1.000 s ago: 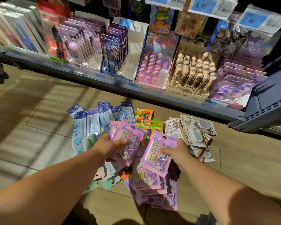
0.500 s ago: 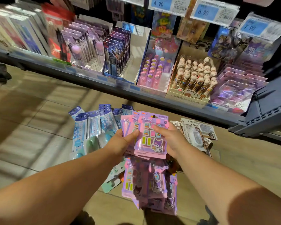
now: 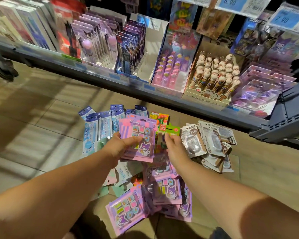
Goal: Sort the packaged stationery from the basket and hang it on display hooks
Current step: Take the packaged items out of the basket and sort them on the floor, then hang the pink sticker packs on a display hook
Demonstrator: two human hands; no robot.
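– Two hands are seen above the floor; what is held by each?

– A stack of pink-and-purple blister cards, printed with small coloured squares and a purple cartoon figure, is gripped by the left hand. The thumb is laid across the front card and the rest of the hand is wrapped behind the stack. The stack is held above the goods on the floor, just beside the right hand.

– And is anything held by that one?

– Its fingers are bent downward over a green card pack. Whether anything is pinched cannot be told, since the fingertips are blurred.

– Where are the other goods laid?

– They are spread over the wood-patterned floor. A loose pile of matching pink-and-purple cards is heaped beneath the forearms. Long blue-and-white packs marked 15 are fanned out to the left. White-and-brown packs with clear blisters are overlapped to the right. Mint-green cards are partly covered near the left forearm.

– What is seen behind?

– A grey store shelf is lined with display boxes, and blue price tags are hung above it. A dark grey slatted plastic container, possibly the basket, is cut off at the right edge.
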